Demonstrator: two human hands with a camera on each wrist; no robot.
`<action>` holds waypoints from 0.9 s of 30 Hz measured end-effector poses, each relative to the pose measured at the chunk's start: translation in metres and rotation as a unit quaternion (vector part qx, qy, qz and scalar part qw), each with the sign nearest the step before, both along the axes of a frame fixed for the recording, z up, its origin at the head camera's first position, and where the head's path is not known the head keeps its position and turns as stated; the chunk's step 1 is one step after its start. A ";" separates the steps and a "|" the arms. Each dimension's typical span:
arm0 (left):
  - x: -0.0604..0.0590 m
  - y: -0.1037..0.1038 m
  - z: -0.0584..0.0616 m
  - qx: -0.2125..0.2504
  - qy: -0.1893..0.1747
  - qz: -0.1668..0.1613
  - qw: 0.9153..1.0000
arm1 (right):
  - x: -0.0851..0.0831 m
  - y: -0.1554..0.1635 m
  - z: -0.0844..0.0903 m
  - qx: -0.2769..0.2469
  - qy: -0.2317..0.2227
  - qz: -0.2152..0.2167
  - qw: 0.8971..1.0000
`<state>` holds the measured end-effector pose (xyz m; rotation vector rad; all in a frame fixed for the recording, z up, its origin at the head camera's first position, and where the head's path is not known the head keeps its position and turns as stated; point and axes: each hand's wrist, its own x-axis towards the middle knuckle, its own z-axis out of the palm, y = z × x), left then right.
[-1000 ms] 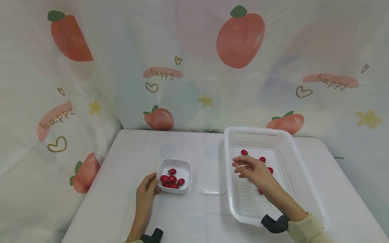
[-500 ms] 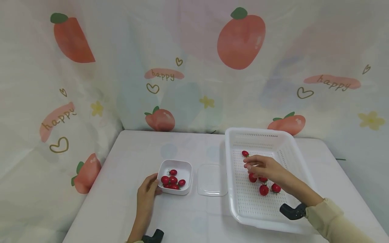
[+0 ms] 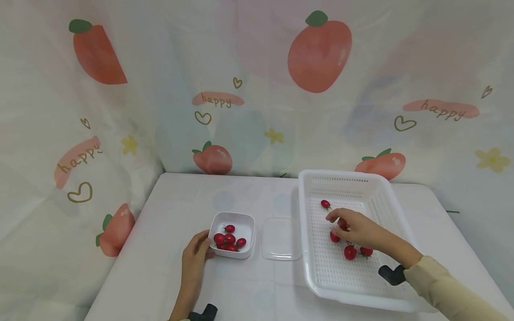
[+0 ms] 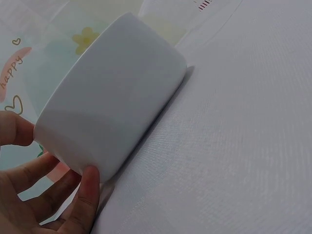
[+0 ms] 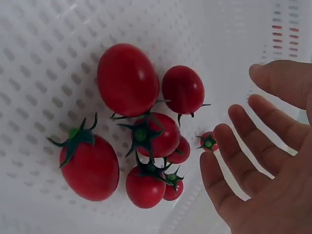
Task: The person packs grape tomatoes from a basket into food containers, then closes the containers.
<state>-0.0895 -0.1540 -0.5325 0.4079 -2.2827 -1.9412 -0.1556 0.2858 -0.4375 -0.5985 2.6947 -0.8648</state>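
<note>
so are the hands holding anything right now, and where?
Left hand grips the small white bowl by its near-left corner, thumb and fingers on the outer wall. Right hand is open over the cherry tomatoes in the white basket, holding nothing.

Glossy red cherry tomatoes with green star-shaped stalks (image 5: 127, 79) lie in a white perforated plastic basket (image 3: 395, 225), and more red ones fill a small plain white square tub (image 3: 246, 223) beside a clear colourless plastic lid (image 3: 281, 237). The white cloth-covered table (image 3: 180, 196) shows faint pale blue spots. The pale backdrop cloth (image 3: 257, 84) is printed with coral-red fruits with green leaves, yellow flowers, gold outline hearts and "happy" lettering on pink smears.
</note>
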 end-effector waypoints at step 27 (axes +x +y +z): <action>-0.001 -0.001 -0.006 -0.002 0.006 0.003 1.000 | -0.008 0.003 -0.016 0.197 0.100 0.059 0.974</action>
